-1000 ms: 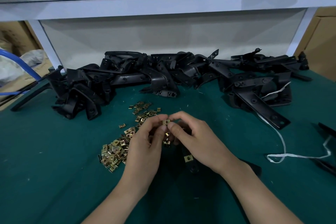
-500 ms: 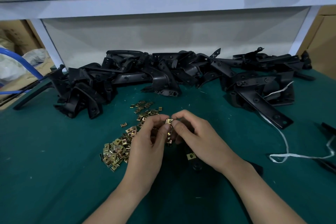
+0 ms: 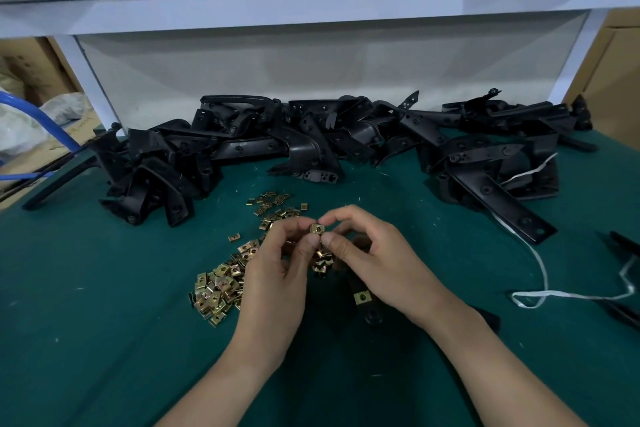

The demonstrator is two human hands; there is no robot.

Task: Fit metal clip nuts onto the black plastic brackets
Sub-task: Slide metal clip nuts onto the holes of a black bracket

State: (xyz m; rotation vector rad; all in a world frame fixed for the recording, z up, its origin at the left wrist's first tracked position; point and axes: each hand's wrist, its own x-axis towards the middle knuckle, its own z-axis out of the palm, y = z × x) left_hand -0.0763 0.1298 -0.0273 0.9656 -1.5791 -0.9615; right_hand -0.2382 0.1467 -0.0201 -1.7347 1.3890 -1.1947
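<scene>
Small brass-coloured metal clip nut (image 3: pixel 317 228): probably light, stiff, slippery. My left hand (image 3: pixel 277 274) and right hand (image 3: pixel 374 260), together, pinch its edges. Spare clip nuts (image 3: pixel 221 288) at 8 o'clock.

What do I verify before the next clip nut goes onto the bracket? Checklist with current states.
1. Nut in grip: ok. Left hand and right hand pinch one clip nut between fingertips.
2. Bracket within reach: ok. A black bracket lies on the green mat under the right hand.
3. Nut already on that bracket: ok. The fitted nut sits on it.
4. Held nut's open side facing the bracket edge: cannot tell, the fingers cover it.
5. Supply: ok. Loose nuts lie beside the left hand.
6. White string apart from the hands: ok.
</scene>
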